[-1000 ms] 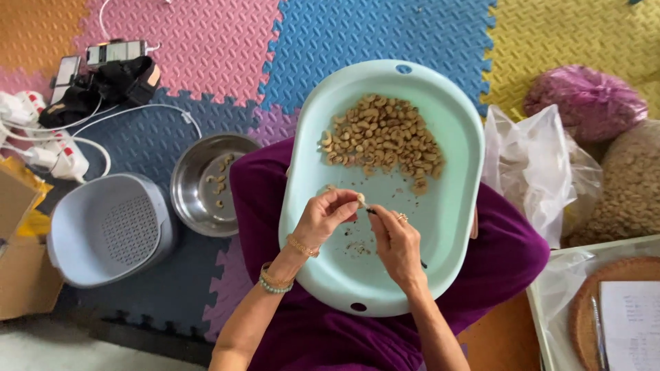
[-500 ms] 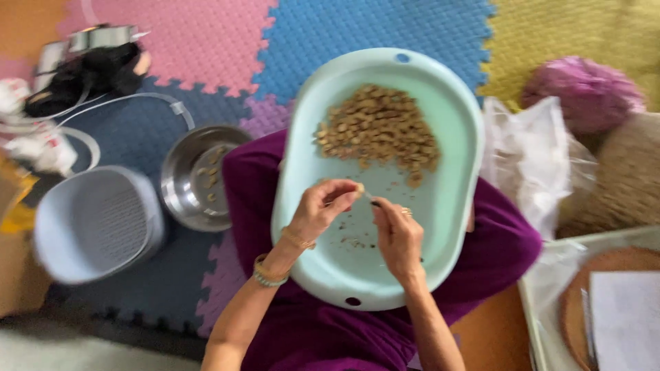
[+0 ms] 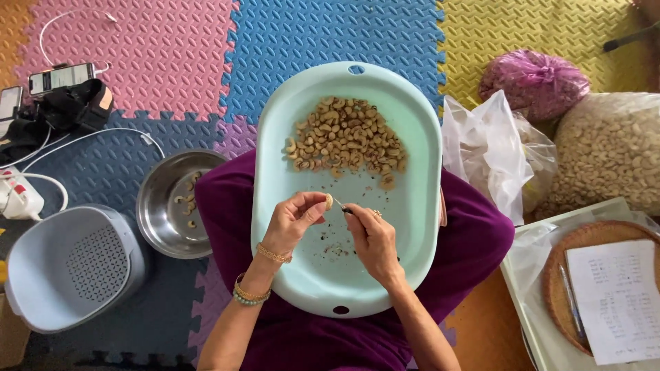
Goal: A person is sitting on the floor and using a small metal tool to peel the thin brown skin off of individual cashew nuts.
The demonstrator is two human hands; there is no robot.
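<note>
Cashew (image 3: 329,201) pinched by left hand (image 3: 294,221), right hand (image 3: 371,237) gripping pick, over tray (image 3: 419,199) on foam mats (image 3: 323,34).

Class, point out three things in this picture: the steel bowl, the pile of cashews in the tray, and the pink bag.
steel bowl (image 3: 165,230), head view, bare inner wall.
pile of cashews (image 3: 344,141), head view, middle of heap.
pink bag (image 3: 533,82), head view, centre of bulge.

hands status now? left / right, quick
Left hand: closed, pinching a single cashew over the pale green tray.
Right hand: closed around a small dark tool, tip at the cashew.
</note>
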